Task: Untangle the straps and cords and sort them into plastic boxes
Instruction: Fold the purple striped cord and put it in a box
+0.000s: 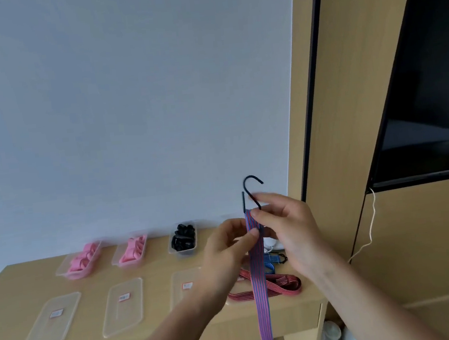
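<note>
both hands are pinching the strap [258, 266] above the surface [155, 310], left hand [227, 249] lower, right hand [287, 227] by its hook [251, 186]. it looks light, limp and stretchy; gripping beside the stiff hook seems best.

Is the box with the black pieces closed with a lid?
No, the box stands open at the top, and loose lids lie flat on the table.

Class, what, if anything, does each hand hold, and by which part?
The left hand and right hand both pinch the blue-and-red striped strap near its upper end, just below its black hooks; the rest hangs down.
</note>
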`<state>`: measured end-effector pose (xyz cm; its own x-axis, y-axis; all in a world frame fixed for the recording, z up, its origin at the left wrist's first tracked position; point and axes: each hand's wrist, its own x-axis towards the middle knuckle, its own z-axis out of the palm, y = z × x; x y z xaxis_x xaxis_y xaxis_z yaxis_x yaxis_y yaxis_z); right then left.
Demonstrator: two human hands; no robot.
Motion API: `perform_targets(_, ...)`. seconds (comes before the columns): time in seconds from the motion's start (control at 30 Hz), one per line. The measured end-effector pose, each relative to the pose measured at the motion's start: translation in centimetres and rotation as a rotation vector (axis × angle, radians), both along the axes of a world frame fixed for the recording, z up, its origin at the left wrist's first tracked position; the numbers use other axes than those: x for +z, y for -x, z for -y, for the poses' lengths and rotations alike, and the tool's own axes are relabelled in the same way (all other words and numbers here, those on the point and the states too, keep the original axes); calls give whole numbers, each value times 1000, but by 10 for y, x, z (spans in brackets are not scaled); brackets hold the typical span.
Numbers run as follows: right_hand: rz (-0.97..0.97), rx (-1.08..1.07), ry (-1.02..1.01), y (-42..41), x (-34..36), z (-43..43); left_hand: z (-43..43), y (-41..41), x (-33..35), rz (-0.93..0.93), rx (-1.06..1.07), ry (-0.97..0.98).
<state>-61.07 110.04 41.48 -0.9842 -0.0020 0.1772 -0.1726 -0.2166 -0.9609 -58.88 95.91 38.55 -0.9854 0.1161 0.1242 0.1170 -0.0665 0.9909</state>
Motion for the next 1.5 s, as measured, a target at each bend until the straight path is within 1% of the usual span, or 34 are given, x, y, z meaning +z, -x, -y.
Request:
perform_targets(0.07,-51,-44,-49,3,0,1,3,6,1,-13,46,43)
perform_targets(0.13,-118,-70,-84,6,0,1,7,13,3,16,55,14)
perform_targets(0.23,-248,-116,-232,11,5,-2,16,18,9,80,26,-30)
perform_targets(0.3,-306,-80,-282,13,8,-2,22,20,10,95,-19,-58)
perform_targets(0.43,-281,43,-202,13,7,2,32,24,13,104,-87,-156)
perform_targets(0.6,-276,37,-293,13,6,10,44,26,11,135,-159,-272)
perform_targets(0.73,-269,26,-362,13,9,17,51,23,8,51,-159,-152)
perform_targets(0.9,-221,10,-289,11,9,27,56,22,4,13,-137,-121)
perform_targets(1.0,-195,19,-307,10,8,29,57,21,1,14,-165,-107)
perform_targets(1.17,-184,-9,-390,8,8,29,58,21,-3,17,-185,-105)
perform_targets(1.37,-200,-58,-666,4,12,33,61,24,-5,-4,-171,-99)
perform_targets(1.43,-209,-93,-687,3,15,34,61,24,-5,8,-166,-104)
perform_targets(1.5,-221,-137,-661,2,16,34,60,22,-7,35,-157,-122)
